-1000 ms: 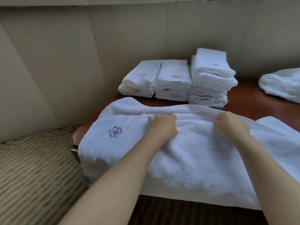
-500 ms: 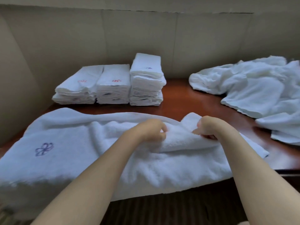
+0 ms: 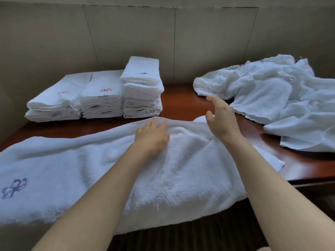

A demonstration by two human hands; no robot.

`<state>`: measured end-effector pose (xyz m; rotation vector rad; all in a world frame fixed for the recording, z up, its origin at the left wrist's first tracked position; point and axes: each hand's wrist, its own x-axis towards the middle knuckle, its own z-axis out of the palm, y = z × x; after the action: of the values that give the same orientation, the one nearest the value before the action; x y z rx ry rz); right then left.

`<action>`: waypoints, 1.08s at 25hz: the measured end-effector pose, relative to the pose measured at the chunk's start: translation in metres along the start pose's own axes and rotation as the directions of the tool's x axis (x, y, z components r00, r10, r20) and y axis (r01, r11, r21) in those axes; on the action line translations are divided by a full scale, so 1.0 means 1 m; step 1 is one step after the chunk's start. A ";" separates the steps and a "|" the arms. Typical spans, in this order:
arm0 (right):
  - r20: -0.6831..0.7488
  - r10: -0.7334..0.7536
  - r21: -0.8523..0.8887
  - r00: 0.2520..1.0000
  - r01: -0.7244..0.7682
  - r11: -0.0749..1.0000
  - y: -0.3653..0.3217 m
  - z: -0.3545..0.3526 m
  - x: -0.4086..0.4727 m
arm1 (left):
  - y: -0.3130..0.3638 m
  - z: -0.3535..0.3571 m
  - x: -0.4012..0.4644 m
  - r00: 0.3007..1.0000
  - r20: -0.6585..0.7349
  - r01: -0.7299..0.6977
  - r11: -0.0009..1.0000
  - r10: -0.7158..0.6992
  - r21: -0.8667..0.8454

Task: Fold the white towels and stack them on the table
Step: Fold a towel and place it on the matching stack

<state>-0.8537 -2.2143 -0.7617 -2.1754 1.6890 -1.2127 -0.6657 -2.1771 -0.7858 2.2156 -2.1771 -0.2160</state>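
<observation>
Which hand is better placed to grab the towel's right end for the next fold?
Right, probably. The right hand is open and lifted off the towel, above its right part, nearest the right end. The left hand lies flat on the towel's middle, well placed to pin it.

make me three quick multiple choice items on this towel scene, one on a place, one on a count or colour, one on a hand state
1. Where is the unfolded towel pile?
A. far right of the table
B. on the floor
C. atop the folded stacks

2. How many folded stacks stand at the back left?
A. one
B. three
C. five

3. What is the right hand doing?
A. gripping a towel
B. raised, fingers open
C. resting on a stack

Key: 1 A, the heap lies on the table at right. 2 B, three stacks stand side by side. 3 B, it hovers open above the spread towel.
</observation>
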 end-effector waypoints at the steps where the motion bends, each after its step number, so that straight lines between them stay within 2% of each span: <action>1: 0.025 0.055 -0.037 0.998 -0.054 0.998 0.010 0.002 -0.002 | 0.004 0.002 0.001 0.998 -0.020 -0.053 0.998 0.053 -0.023; 4: 0.183 0.304 -0.198 0.935 -0.268 0.943 0.031 0.000 -0.019 | 0.020 0.004 -0.002 0.958 -0.053 -0.287 0.942 0.282 -0.173; 6: 0.268 0.435 -0.296 0.860 -0.356 0.886 0.034 -0.011 -0.027 | 0.028 -0.002 -0.002 0.957 -0.024 -0.285 0.927 0.288 -0.243; 8: 0.311 0.491 -0.379 0.814 -0.367 0.849 0.035 -0.023 -0.027 | 0.032 -0.006 -0.001 0.963 0.011 -0.250 0.910 0.268 -0.332; 9: 0.303 0.482 -0.377 0.822 -0.361 0.853 0.036 -0.025 -0.025 | 0.034 -0.005 -0.001 0.966 -0.002 -0.240 0.891 0.260 -0.384; 11: 0.262 0.401 -0.266 0.878 -0.334 0.904 0.041 -0.020 -0.025 | 0.039 0.000 -0.001 0.973 -0.016 -0.213 0.876 0.229 -0.433; 13: 0.236 0.307 -0.126 0.922 -0.285 0.950 0.044 -0.013 -0.028 | 0.045 0.008 0.002 0.975 -0.023 -0.217 0.921 0.222 -0.323; 15: 0.163 0.214 0.033 0.963 -0.223 0.974 0.043 -0.007 -0.032 | 0.049 0.014 0.005 0.969 -0.111 -0.244 0.936 0.222 -0.253; 16: 0.093 0.168 0.127 0.981 -0.179 0.976 0.039 -0.006 -0.035 | 0.051 0.015 0.007 0.961 -0.187 -0.250 0.926 0.203 -0.284; 18: 0.003 0.062 0.215 0.998 -0.061 0.975 0.036 -0.002 -0.040 | 0.051 0.015 0.012 0.936 -0.348 -0.206 0.882 0.051 -0.424; 19: 0.038 0.009 0.194 0.999 -0.016 0.981 0.038 0.004 -0.044 | 0.047 0.014 0.015 0.914 -0.398 -0.156 0.842 -0.074 -0.516; 21: 0.284 -0.026 0.024 0.959 0.020 1.000 0.038 0.007 -0.051 | 0.034 0.009 0.022 0.869 -0.381 -0.046 0.715 -0.316 -0.697; 22: 0.411 0.038 -0.129 0.911 0.017 0.992 0.035 0.003 -0.053 | 0.027 0.008 0.024 0.853 -0.338 0.002 0.650 -0.397 -0.760; 23: 0.475 0.142 -0.301 0.868 0.009 0.954 0.029 -0.005 -0.052 | 0.020 0.008 0.027 0.851 -0.295 0.039 0.613 -0.434 -0.789; 25: 0.448 0.379 -0.596 0.810 -0.045 0.802 0.013 -0.023 -0.047 | 0.018 0.010 0.027 0.895 -0.246 0.051 0.632 -0.372 -0.773; 27: 0.382 0.566 -0.763 0.731 -0.097 0.639 0.001 -0.039 -0.046 | 0.026 0.013 0.025 0.970 -0.186 -0.028 0.681 -0.159 -0.732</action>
<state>-0.8827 -2.1611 -0.7595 -2.0084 2.2966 0.3266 -0.6931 -2.2016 -0.7974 1.7264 -1.4867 -0.6599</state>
